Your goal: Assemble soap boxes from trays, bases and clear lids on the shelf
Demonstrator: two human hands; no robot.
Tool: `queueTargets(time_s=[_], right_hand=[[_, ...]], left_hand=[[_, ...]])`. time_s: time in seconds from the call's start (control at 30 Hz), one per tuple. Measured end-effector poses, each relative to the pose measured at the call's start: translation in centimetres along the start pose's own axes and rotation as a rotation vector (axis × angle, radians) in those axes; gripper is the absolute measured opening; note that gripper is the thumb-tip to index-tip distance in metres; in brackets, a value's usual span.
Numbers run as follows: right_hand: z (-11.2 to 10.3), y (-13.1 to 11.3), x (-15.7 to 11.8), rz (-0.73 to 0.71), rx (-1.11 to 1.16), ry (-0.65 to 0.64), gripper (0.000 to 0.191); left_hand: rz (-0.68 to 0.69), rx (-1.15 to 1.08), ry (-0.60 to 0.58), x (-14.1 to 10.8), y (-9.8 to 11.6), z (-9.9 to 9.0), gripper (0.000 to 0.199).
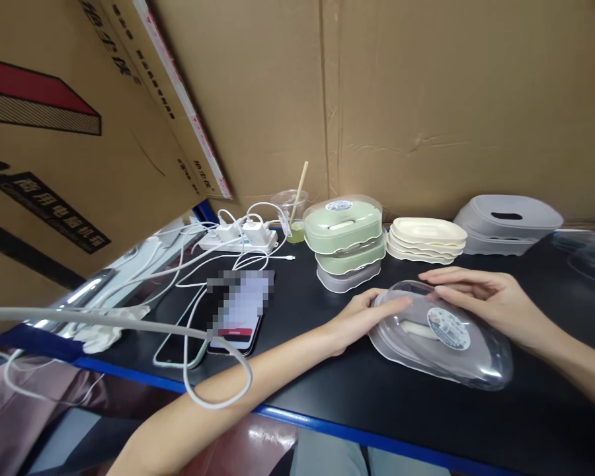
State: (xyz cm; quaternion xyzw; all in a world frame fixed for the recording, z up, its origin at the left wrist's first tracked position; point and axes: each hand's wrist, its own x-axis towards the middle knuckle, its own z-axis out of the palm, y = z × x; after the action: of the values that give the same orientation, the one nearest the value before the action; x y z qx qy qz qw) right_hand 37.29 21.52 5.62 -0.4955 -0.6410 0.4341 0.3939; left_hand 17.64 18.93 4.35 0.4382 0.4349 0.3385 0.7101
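A grey oval tissue box (pixel 394 345) lies on the dark table in front of me, its slot showing white inside. Over it sits a clear plastic cover (pixel 480 360) with a round printed sticker (pixel 449 328). The cover's right end sticks out past the box and looks askew. My left hand (pixel 364 320) is closed on the box's left end, thumb on top of the cover, other fingers mostly hidden. Along the far right side of the cover is my right hand (pixel 480 301), its fingers stretched out and touching or very near the plastic.
Behind stand stacked green and grey boxes with clear covers (pixel 344 228), cream oval trays (pixel 429 231) and grey oval shells (pixel 510 215). More clear covers (pixel 592 258) lie right. Leftward are phones (pixel 242 311), a power strip (pixel 242 244), tangled cables and a drink cup (pixel 295 228). Cardboard walls the back.
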Motion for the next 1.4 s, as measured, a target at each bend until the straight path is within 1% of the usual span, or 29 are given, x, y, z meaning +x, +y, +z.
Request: queueTargets(time_s=[0.1,0.23,0.33,0.4,0.43,0.47,0.53,0.57,0.63,0.73,0.83,0.9,0.97,1.03,1.07,1.17,1.23,1.3,1.4], right_hand=[[0.5,0.0,0.0,-0.035,-0.028,0.072,0.043],[0.7,0.1,-0.1,-0.185,-0.161,0.141,0.035],[0.0,0.7,-0.1,-0.327,-0.239,0.121,0.027],[-0.6,1.2,0.0,-0.449,-0.278,0.045,0.023],[-0.8,1.3,0.0,-0.489,-0.305,-0.014,0.025],[-1.0,1.4,0.1,-0.503,-0.336,-0.082,0.031],[-1.2,1.5,0.1,-0.474,-0.397,-0.199,0.049],[-1.2,1.5,0.1,-0.454,-0.419,-0.239,0.055],[-1.2,1.6,0.1,-0.455,-0.443,-0.281,0.063],[-1.2,2.0,-0.1,-0.532,-0.493,-0.327,0.073],[-1.4,2.5,-0.3,-0.597,-0.566,-0.328,0.081],[-1.4,2.6,-0.4,-0.616,-0.592,-0.301,0.080],[-1.3,2.5,-0.4,-0.623,-0.591,-0.283,0.075],[-1.1,2.4,-0.3,-0.639,-0.585,-0.274,0.071],[-1.1,2.3,-0.3,-0.654,-0.589,-0.271,0.070],[-1.0,2.1,-0.2,-0.705,-0.628,-0.279,0.068],[-1.1,2.0,-0.1,-0.736,-0.658,-0.274,0.066],[-1.1,2.0,0.1,-0.776,-0.662,-0.264,0.063],[-1.2,2.0,0.3,-0.816,-0.635,-0.270,0.065]], left_hand=[[-0.048,-0.019,-0.011,0.3,0.0,-0.3,0.034],[-0.052,-0.018,-0.002,0.6,-0.3,-0.5,0.037],[-0.028,-0.051,0.028,0.6,-0.4,-0.4,0.033],[-0.016,-0.084,0.069,0.5,-0.4,-0.3,0.032],[-0.015,-0.101,0.089,0.5,-0.4,-0.2,0.032],[-0.018,-0.114,0.108,0.5,-0.4,-0.2,0.033],[-0.024,-0.117,0.136,0.5,-0.4,-0.2,0.034],[-0.020,-0.105,0.152,0.5,-0.3,-0.1,0.034],[0.006,-0.068,0.200,0.5,-0.3,-0.1,0.034],[0.055,-0.015,0.275,0.3,-0.3,0.1,0.035],[0.106,0.035,0.291,0.3,-0.4,0.1,0.037],[0.191,0.100,0.261,0.3,-0.6,-0.1,0.043],[0.272,0.187,0.165,0.5,-1.0,-0.5,0.052],[0.330,0.279,0.083,0.6,-1.4,-0.9,0.064],[0.345,0.316,0.066,0.7,-1.6,-1.0,0.073],[0.368,0.394,0.090,0.6,-2.1,-1.1,0.111],[0.343,0.459,0.099,0.4,-2.2,-1.0,0.127],[0.343,0.550,0.093,0.3,-2.1,-0.9,0.130],[0.398,0.675,0.080,0.2,-2.1,-0.8,0.123]])
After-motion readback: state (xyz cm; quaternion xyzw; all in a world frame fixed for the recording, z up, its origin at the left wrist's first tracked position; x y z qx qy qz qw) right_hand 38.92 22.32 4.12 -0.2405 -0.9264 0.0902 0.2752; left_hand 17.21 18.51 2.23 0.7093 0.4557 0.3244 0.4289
